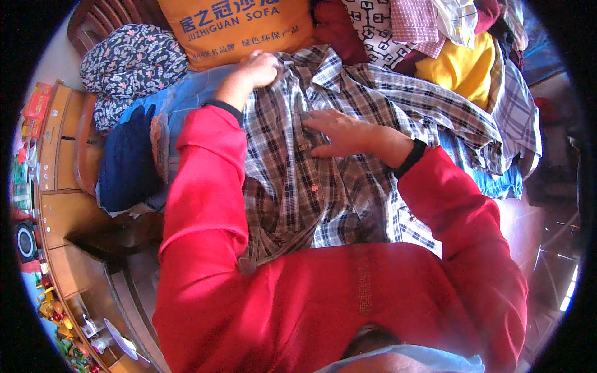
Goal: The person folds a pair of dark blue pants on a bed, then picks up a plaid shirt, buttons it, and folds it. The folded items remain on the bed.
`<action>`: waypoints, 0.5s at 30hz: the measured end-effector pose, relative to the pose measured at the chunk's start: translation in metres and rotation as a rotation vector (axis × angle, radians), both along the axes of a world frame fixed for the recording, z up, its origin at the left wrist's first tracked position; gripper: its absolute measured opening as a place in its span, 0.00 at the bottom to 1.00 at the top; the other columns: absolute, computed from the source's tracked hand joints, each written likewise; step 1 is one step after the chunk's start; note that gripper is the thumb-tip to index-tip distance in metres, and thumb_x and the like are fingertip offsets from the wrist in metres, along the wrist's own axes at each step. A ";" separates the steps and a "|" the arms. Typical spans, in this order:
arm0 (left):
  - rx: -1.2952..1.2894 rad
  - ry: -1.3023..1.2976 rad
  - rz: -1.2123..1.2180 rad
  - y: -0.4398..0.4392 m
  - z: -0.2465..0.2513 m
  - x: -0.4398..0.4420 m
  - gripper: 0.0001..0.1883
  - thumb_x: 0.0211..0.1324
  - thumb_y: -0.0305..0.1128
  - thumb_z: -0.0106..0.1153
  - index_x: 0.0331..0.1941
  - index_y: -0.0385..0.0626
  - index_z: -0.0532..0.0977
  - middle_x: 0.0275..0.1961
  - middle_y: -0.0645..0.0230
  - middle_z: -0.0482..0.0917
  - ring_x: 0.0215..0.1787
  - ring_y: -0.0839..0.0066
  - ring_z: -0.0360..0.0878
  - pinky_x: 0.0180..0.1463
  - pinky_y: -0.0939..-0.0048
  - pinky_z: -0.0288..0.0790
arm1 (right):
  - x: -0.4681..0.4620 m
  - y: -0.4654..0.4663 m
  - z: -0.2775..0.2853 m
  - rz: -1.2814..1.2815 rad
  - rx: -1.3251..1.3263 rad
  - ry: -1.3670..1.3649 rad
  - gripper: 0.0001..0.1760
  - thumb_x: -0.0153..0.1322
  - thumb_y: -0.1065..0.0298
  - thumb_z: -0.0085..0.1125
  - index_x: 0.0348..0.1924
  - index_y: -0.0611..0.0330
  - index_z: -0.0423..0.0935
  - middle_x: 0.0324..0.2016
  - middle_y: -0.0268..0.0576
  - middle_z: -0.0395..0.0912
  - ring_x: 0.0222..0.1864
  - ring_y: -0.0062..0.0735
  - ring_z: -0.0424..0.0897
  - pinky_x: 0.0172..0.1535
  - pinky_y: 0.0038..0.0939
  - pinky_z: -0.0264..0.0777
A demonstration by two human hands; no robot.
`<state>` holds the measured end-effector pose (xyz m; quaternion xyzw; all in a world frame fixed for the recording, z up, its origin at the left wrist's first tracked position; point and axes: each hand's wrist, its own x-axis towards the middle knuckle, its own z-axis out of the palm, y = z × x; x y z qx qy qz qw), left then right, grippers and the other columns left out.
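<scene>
A brown, black and white plaid button-up shirt (pixel 280 186) lies spread before me, its collar at the far side and one sleeve stretched to the right. At the shirt's upper left, by the shoulder, my left hand (pixel 261 69) has its fingers curled against the fabric; whether they pinch it is hard to tell. My right hand (pixel 338 133) rests flat on the shirt front beside the button strip, fingers apart. Beneath the shirt, to the left, shows light blue fabric (pixel 186 100).
An orange cushion (pixel 247 28) with writing lies beyond the collar. A floral cloth bundle (pixel 133 65) and dark blue fabric (pixel 130 163) are at left. Yellow cloth (pixel 459 70) and other garments are heaped at upper right. A wooden cabinet (pixel 58 214) stands far left.
</scene>
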<state>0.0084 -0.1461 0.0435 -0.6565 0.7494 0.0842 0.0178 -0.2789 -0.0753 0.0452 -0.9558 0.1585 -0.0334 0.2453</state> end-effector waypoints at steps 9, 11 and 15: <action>0.053 -0.200 0.236 -0.001 0.001 -0.024 0.30 0.56 0.37 0.58 0.64 0.56 0.65 0.69 0.65 0.63 0.71 0.59 0.58 0.69 0.45 0.57 | 0.004 -0.004 -0.006 0.007 0.110 0.135 0.43 0.66 0.45 0.59 0.64 0.70 0.61 0.68 0.66 0.50 0.72 0.56 0.50 0.71 0.42 0.48; -0.079 -0.197 0.322 0.006 0.001 -0.031 0.22 0.59 0.35 0.50 0.59 0.54 0.70 0.66 0.65 0.68 0.70 0.62 0.61 0.67 0.50 0.60 | 0.001 -0.008 -0.002 0.023 0.141 0.145 0.43 0.67 0.45 0.58 0.65 0.69 0.61 0.70 0.63 0.48 0.72 0.54 0.50 0.71 0.40 0.48; -0.051 -0.043 0.333 0.023 0.020 -0.029 0.20 0.57 0.40 0.57 0.53 0.51 0.73 0.56 0.58 0.77 0.61 0.58 0.72 0.62 0.54 0.66 | 0.003 -0.031 0.010 0.016 0.314 0.213 0.41 0.70 0.41 0.55 0.67 0.62 0.61 0.67 0.58 0.58 0.68 0.53 0.61 0.69 0.40 0.53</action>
